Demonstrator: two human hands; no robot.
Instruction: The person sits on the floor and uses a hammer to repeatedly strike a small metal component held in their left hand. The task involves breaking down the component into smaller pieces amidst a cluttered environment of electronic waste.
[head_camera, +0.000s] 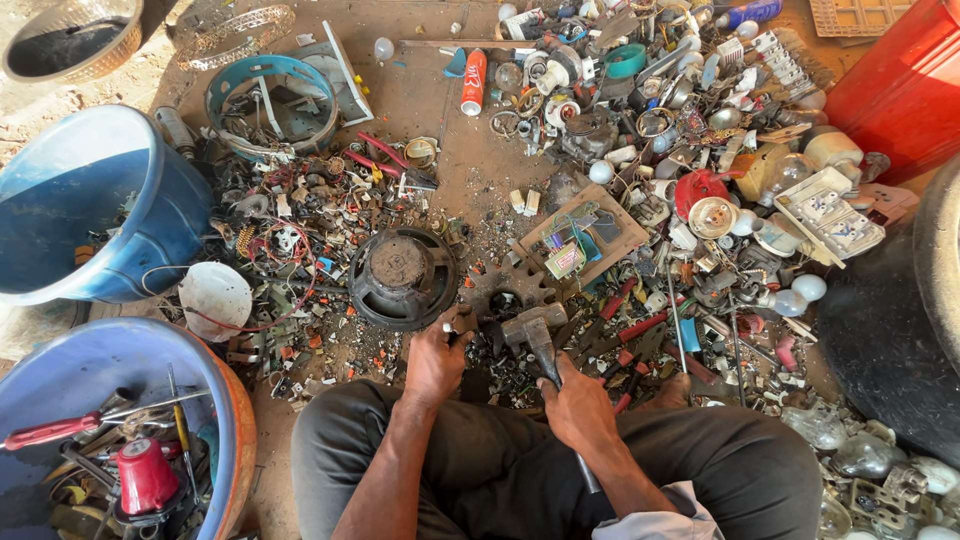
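I sit on the ground amid scrap electronics. My right hand (578, 402) grips the handle of a metal hammer (533, 329), whose head rests on the ground in front of me. My left hand (436, 357) pinches a small metal part (449, 325) down on the ground just left of the hammer head. A round black speaker (402, 277) lies directly beyond my left hand. A dark gear-like piece (505, 302) sits between the speaker and the hammer.
Blue tubs stand at left (160, 200) and bottom left (215, 400), the lower one holding pliers and tools. A circuit board on wood (580, 240), bulbs, wires and switches lie scattered right. A red container (900, 90) and a black tyre (890, 350) stand at right.
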